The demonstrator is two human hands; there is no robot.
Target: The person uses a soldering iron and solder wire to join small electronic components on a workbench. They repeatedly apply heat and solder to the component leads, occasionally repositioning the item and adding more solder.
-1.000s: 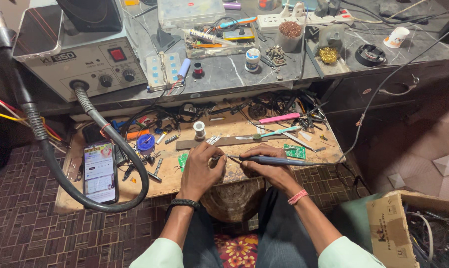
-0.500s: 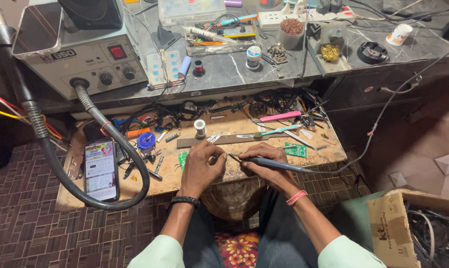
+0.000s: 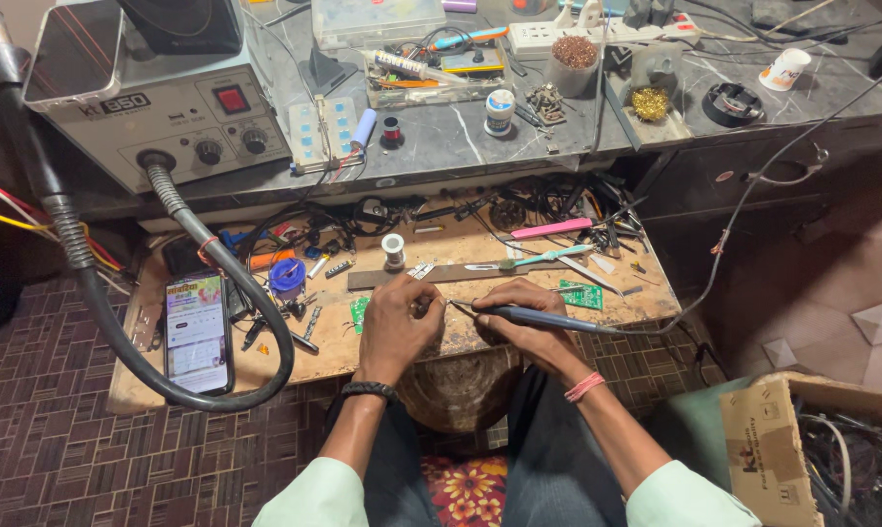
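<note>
My right hand [image 3: 521,314] grips a blue-handled soldering iron [image 3: 548,318], its tip pointing left toward my left hand. My left hand [image 3: 399,324] is curled over a small part on the low wooden bench [image 3: 265,356]; the part itself is hidden under the fingers. A green circuit board [image 3: 359,312] peeks out at the left of that hand. Another green board [image 3: 583,295] lies just right of my right hand. The iron's cable runs off to the right across the bench edge.
A phone with a lit screen [image 3: 197,332] lies at the bench's left. A thick black hose [image 3: 197,254] loops from the grey rework station [image 3: 178,107]. A solder spool [image 3: 393,250], pink tool [image 3: 551,229] and tweezers lie behind. A cardboard box [image 3: 763,449] stands at the right.
Both hands have stayed over the same spot. The iron's handle has tilted slightly, tip still at my left hand's fingers.
</note>
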